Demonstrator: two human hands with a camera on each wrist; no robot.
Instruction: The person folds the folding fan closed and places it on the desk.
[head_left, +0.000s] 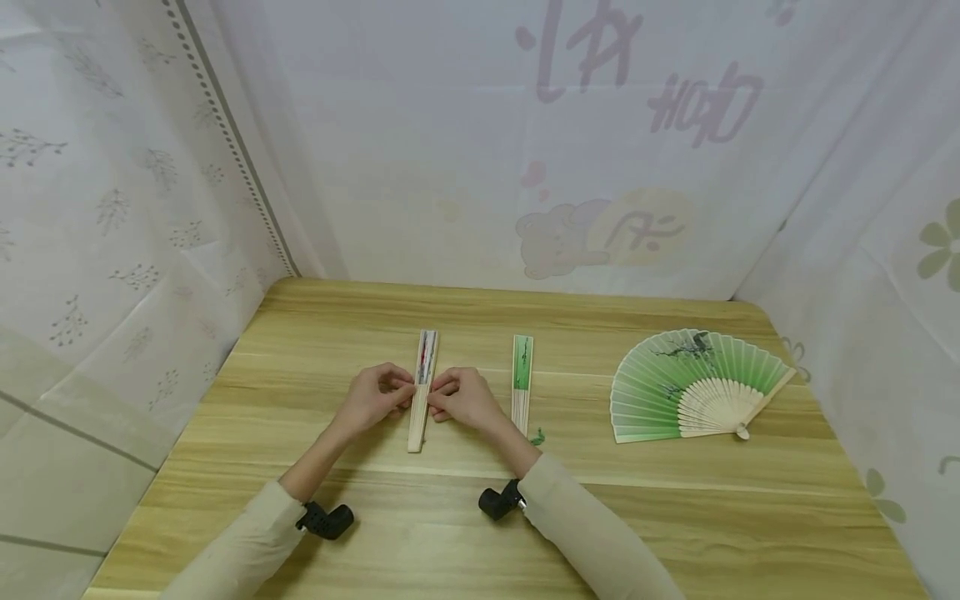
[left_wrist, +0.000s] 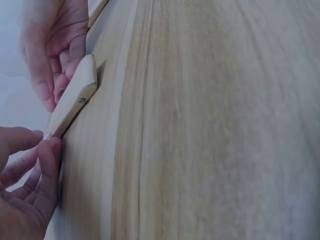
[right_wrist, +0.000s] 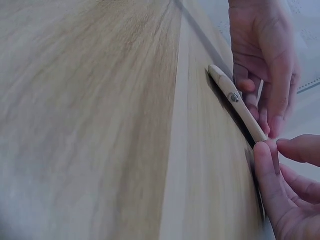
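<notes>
A closed folding fan [head_left: 420, 417] with pale wooden ribs and a white, red-marked upper part lies lengthwise between both hands. At its left edge, my left hand [head_left: 372, 398] pinches it with thumb and fingers around mid-length. My right hand [head_left: 468, 400] pinches the opposite edge at about the same height. In the left wrist view, the riveted end of the fan [left_wrist: 77, 92] points away from the left fingertips [left_wrist: 48, 145]. The right wrist view shows the fan's rivet side [right_wrist: 235, 97], with the right fingertips [right_wrist: 265, 152] right at its edge.
A closed green fan [head_left: 522, 367] with a green tassel [head_left: 537, 437] lies just right of the right hand, partly behind the forearm. Farther right, an opened green fan [head_left: 652, 396] is spread on the wooden table [head_left: 420, 533]. Printed cloth [head_left: 420, 167] hangs around the table.
</notes>
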